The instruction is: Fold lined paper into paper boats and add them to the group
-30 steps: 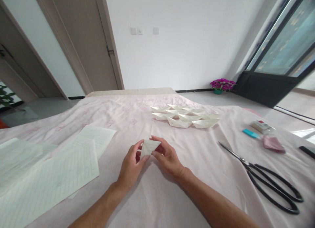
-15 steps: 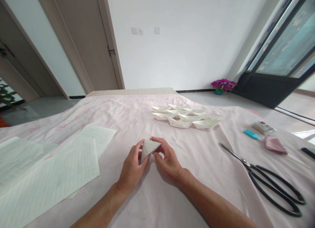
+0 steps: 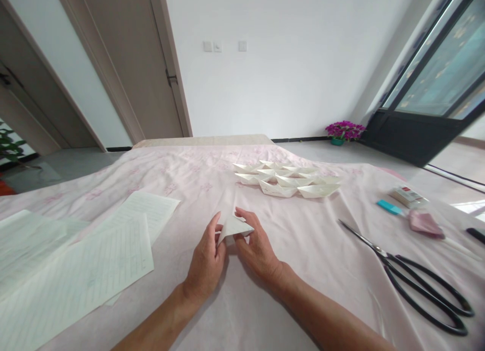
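Observation:
Between my two hands is a small folded piece of paper [image 3: 234, 227], whitish and roughly triangular, held just above the cloth. My left hand [image 3: 206, 255] grips its left corner, thumb in front and fingers behind. My right hand [image 3: 257, 245] pinches the right corner, with the thumb tucked under the paper's lower edge. Some fingertips are hidden behind the fold. Beyond my hands, several folded paper boats [image 3: 284, 182] stand close together in rows on the pink cloth [image 3: 204, 189].
Lined paper sheets [image 3: 91, 260] lie overlapping at the left. Large black-handled scissors [image 3: 394, 265] rest at the right, blades pointing away. Past them are a blue-and-pink item [image 3: 420, 222] and a small packet [image 3: 407, 196]. Potted magenta flowers [image 3: 344, 130] stand on the floor.
The folded paper has turned in my hands and its lower edges have spread apart. My left fingers have lifted slightly; the right hand has shifted a little. The surroundings are unchanged.

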A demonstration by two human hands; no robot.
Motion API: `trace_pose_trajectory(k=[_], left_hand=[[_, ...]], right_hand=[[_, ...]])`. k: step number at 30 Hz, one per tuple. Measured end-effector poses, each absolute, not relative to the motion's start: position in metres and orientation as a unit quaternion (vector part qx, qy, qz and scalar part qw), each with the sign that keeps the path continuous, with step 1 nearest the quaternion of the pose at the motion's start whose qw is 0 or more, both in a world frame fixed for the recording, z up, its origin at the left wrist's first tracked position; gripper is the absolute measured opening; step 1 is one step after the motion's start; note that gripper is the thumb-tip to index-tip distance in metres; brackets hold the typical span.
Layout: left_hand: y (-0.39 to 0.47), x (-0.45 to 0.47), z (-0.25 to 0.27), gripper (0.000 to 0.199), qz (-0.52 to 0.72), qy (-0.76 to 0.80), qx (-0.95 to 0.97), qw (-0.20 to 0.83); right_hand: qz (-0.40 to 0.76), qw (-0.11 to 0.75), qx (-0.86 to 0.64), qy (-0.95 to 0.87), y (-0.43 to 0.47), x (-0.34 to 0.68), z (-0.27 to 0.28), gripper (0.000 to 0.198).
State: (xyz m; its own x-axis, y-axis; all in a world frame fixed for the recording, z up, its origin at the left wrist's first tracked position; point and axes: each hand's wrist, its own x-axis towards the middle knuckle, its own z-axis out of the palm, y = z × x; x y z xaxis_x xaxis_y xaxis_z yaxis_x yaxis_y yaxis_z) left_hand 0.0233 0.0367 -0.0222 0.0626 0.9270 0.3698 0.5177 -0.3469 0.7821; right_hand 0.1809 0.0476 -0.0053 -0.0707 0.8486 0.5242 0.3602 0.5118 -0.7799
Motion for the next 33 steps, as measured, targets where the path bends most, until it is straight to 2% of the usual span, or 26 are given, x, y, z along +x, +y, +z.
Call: trace_pose_trajectory(k=[5, 11, 16, 24, 27, 30, 33], left_hand=[[0.036, 0.023, -0.02, 0.05, 0.449, 0.528, 0.674, 0.256], [0.034, 0.022, -0.017, 0.042, 0.443, 0.534, 0.672, 0.256], [0.034, 0.02, -0.012, 0.029, 0.44, 0.544, 0.675, 0.235], [0.034, 0.02, -0.009, 0.02, 0.462, 0.54, 0.641, 0.291], [0.035, 0.02, -0.011, 0.019, 0.46, 0.544, 0.631, 0.306], [0.038, 0.019, -0.011, 0.018, 0.442, 0.563, 0.643, 0.274], [0.04, 0.017, -0.007, 0.016, 0.383, 0.597, 0.67, 0.219]], right_hand=[[0.291, 0.466, -0.478, -0.685, 0.045, 0.181, -0.005, 0.054], [0.2, 0.468, -0.457, -0.729, 0.044, 0.183, -0.006, 0.056], [0.147, 0.41, -0.472, -0.766, 0.045, 0.185, -0.003, 0.06], [0.099, 0.421, -0.514, -0.741, 0.043, 0.182, 0.0, 0.051], [0.118, 0.422, -0.547, -0.714, 0.044, 0.182, -0.001, 0.038], [0.134, 0.402, -0.564, -0.709, 0.048, 0.185, -0.002, 0.027], [0.127, 0.367, -0.578, -0.718, 0.052, 0.188, -0.003, 0.026]])
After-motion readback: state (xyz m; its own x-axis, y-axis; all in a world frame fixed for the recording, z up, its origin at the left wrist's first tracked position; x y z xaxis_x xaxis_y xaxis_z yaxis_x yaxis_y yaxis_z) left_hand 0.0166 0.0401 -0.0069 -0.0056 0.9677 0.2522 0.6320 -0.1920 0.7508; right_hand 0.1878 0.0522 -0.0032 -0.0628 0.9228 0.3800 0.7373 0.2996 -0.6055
